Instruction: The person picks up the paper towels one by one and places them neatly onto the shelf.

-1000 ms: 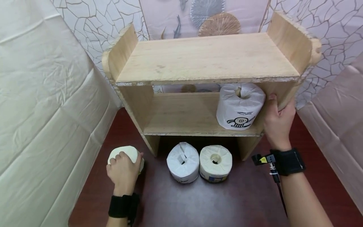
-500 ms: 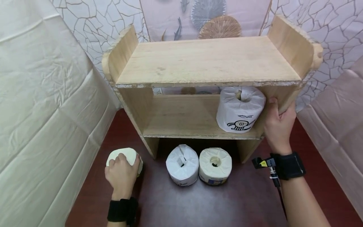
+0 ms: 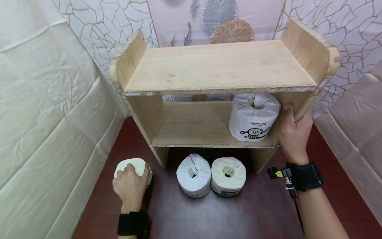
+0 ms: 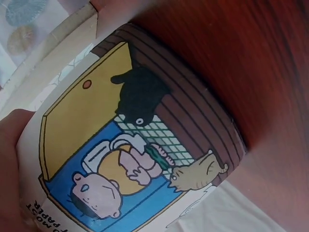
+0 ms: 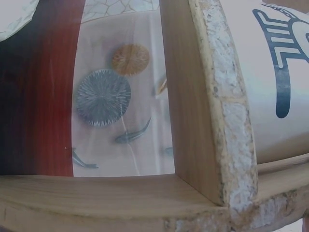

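My left hand is over a wrapped toilet roll on the tabletop at the left, fingers on its top and thumb along its right side. In the left wrist view, a printed cartoon with cats covers the side of this toilet roll. My right hand grips the right side panel of the wooden shelf unit, thumb on the inner face and the other fingers round the outside. Just left of that thumb, a white toilet roll stands on the middle shelf.
Two more toilet rolls, one white and one cream, stand side by side in front of the unit's lower opening. Pale fabric sheets hang at both sides, and a patterned cloth hangs behind.
The head view has tilted a little, so everything sits slightly lower in it. Both hands keep their places on the toilet roll and the shelf unit.
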{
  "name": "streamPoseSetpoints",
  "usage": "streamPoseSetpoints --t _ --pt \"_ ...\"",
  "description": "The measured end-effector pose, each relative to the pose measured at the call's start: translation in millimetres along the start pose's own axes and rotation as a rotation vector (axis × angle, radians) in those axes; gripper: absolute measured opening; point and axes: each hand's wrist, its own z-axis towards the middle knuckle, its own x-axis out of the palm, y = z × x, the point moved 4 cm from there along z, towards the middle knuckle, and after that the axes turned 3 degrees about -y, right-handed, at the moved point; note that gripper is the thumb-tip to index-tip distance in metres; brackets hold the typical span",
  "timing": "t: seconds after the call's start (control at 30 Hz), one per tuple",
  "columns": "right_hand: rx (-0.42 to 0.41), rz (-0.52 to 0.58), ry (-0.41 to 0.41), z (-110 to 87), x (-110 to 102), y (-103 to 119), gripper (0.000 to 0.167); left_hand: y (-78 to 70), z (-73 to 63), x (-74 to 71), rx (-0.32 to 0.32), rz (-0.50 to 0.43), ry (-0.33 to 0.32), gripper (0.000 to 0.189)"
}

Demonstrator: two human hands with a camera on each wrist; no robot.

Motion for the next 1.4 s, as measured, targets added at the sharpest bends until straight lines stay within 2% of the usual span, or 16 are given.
streamPoseSetpoints --t 0.43,0.63,0.9,1.13,1.4 --pt "-0.024 -0.009 0.019 3.8 -3.2 -10.2 0.034 -0.6 -0.6 0.2 -0.009 -0.007 0.005 0.051" --pt "0.002 -0.038 0.011 2.5 -4.4 -10.0 0.035 -1.4 -3.8 0.5 0.027 0.003 0.004 0.052" --pt "0.002 -0.030 0.004 2.3 -2.8 -6.9 0.033 -1.3 -3.9 -3.9 0.071 -0.051 0.053 0.048" --pt "0.010 -0.006 0.004 0.7 1.4 -3.9 0.029 -1.2 -2.7 -21.2 0.053 -0.083 0.019 0.044" --pt "0.011 0.009 0.002 0.7 1.4 0.5 0.029 -13.7 9.4 -48.0 0.082 -0.102 -0.009 0.043"
